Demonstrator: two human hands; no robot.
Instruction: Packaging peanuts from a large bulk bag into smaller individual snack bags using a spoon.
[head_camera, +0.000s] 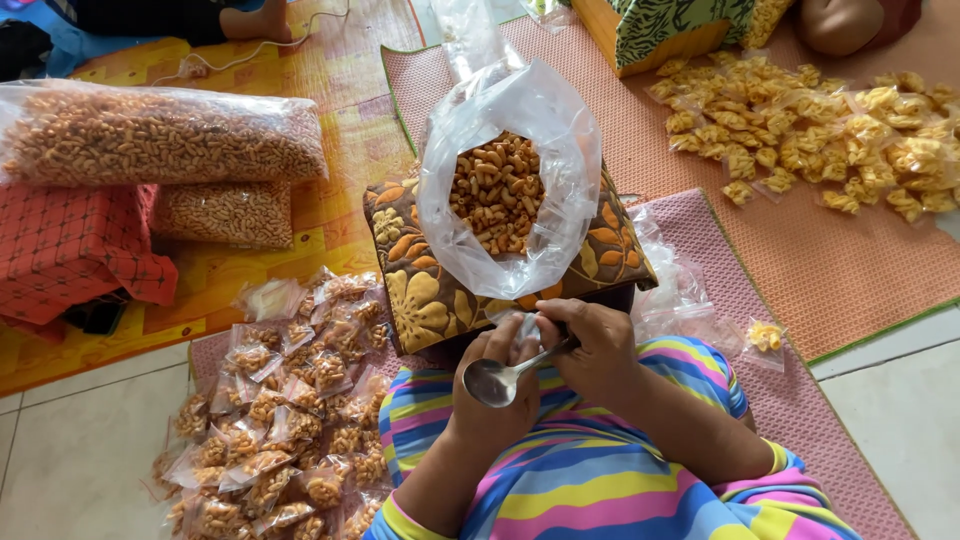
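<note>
Both hands meet close to the person's chest: the right hand (598, 352) is closed on the handle of a metal spoon (497, 381), while the left hand (497, 385) pinches a small clear packet (526, 327) between its fingertips, the spoon's empty bowl lying across that palm. Whether the packet's mouth is open cannot be told — the fingers cover most of it.

Just ahead, a large clear bag (508, 180) of brown curled snacks stands open on a floral cushion (425, 290), its thin rim slumping outward. That looks the likeliest trouble: the cushion is soft and sits on the person's lap (or just in front of it), so a shifted knee or a spoon catching the plastic rim could tip the bag and send snacks over the pink mat (800, 400).

The packet is flimsy too; if the pinch slackens while the spoon crowds it, it may fold shut or slip away. The spoon handle, held so near the film, could also snag or puncture it.

To the left a heap of filled small packets (285, 420) lies on the floor tiles, close beside the elbow — a careless swing would scatter it. A second heap of yellow snack packets (820, 130) lies well apart on the far mat.
</note>
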